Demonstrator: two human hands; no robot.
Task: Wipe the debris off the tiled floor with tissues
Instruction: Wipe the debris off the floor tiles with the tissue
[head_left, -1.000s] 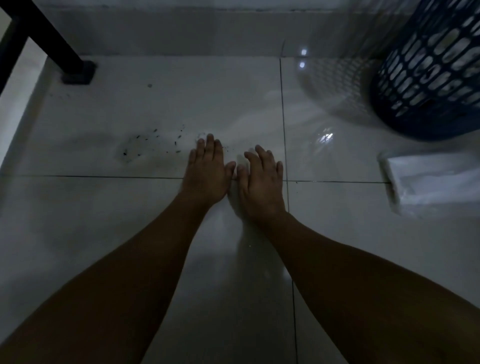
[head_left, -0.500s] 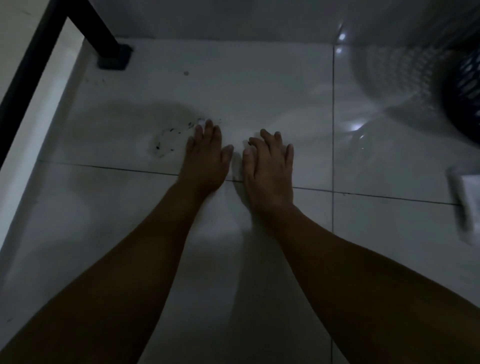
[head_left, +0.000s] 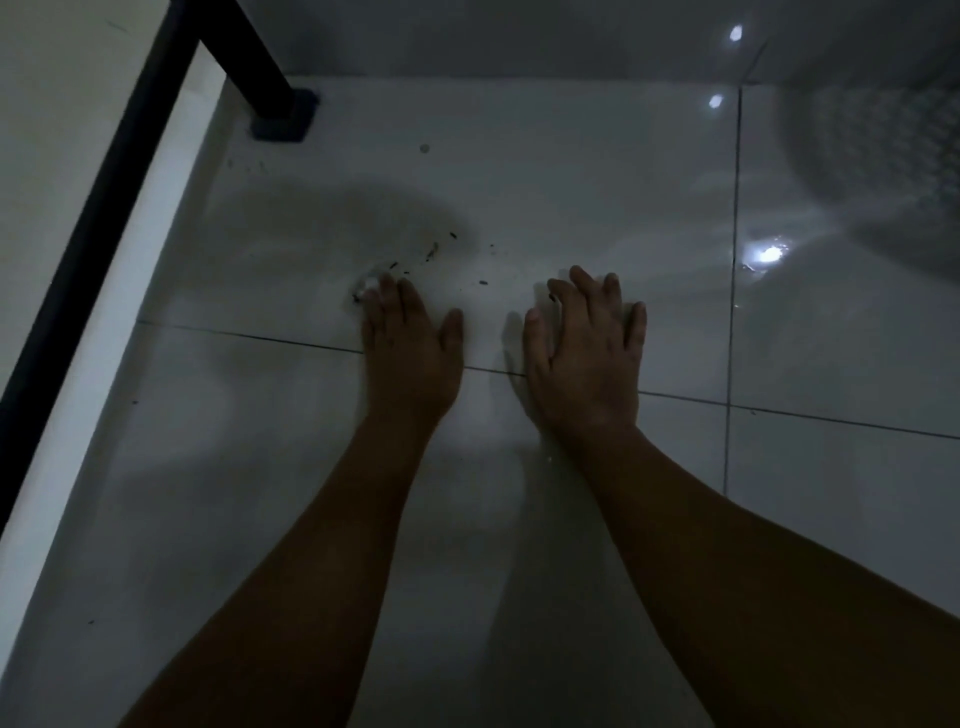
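Small dark debris specks lie scattered on the glossy white tiled floor, just beyond my fingertips. My left hand presses flat on the floor, and a small white bit, apparently tissue, shows at its fingertips among the specks. A hand's width to the right, my right hand also lies flat with its fingers straight and slightly spread, one speck at its fingertips. Whether tissue lies under the palms is hidden.
A black metal leg with a square foot stands at the back left, and a black bar runs diagonally down the left along a white ledge. Grout lines cross under my hands. A bright light glare sits to the right.
My hands have spread apart, the left one sliding left into the specks. The view has swung left, so the blue basket and the white tissue pack have gone out of sight.
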